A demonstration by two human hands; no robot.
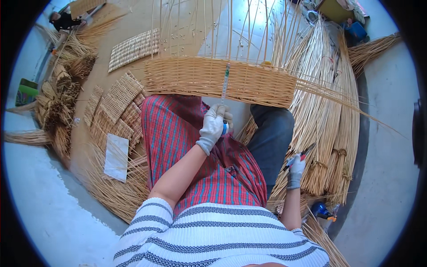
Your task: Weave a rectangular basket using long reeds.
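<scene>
My left hand (213,127), in a pale glove, is closed on a blue-and-black tape measure (225,128). Its white blade (225,84) runs up across a woven rattan panel (191,75), which rests at my knees with long upright strands above it and loose ones trailing rightward. My gloved right hand (295,167) grips a red-and-black hand tool (304,153) with dark tips, beside the right-hand straw bundles. A red checked cloth (173,138) covers my lap.
Woven mats (115,98) and a white sheet (115,155) lie left, near stacked bundles (66,102). Long pale bundles (333,111) fill the right, with a blue spray bottle (319,210) below. Another person (62,22) sits at the far upper left.
</scene>
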